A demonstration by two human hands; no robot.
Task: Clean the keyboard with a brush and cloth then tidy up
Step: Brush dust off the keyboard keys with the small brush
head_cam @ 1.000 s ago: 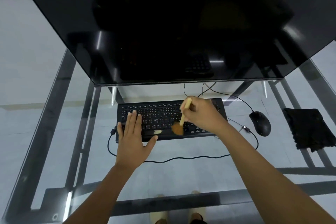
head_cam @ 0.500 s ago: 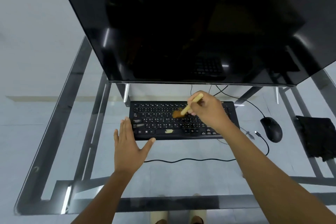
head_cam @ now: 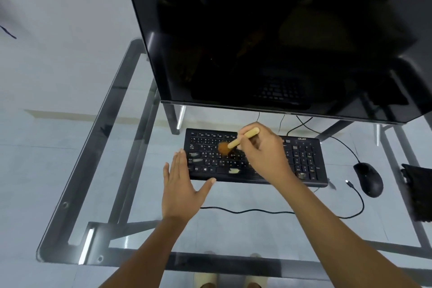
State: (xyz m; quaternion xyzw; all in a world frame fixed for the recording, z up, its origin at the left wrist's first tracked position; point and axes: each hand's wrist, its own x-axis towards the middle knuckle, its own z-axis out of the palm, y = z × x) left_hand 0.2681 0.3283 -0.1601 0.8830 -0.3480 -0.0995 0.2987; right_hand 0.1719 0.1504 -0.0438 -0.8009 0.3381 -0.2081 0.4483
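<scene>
A black keyboard [head_cam: 301,159] lies on the glass desk [head_cam: 131,142] below the monitor. My right hand [head_cam: 264,152] grips a small brush [head_cam: 243,138] with a pale wooden handle; its brown bristles rest on the upper left keys. My left hand [head_cam: 182,184] lies flat, fingers apart, at the keyboard's left front corner, thumb touching the front edge. A black cloth [head_cam: 418,194] lies at the right edge of the desk, partly cut off by the frame.
A large dark monitor [head_cam: 280,37] overhangs the back of the desk. A black mouse [head_cam: 369,179] sits right of the keyboard. A black cable [head_cam: 257,211] runs along the glass in front of the keyboard. Steel frame bars show through the glass.
The brush has moved from the lower middle keys up and left to the upper left keys. My left hand slid off the keys to the keyboard's left front corner. The camera view shifted left.
</scene>
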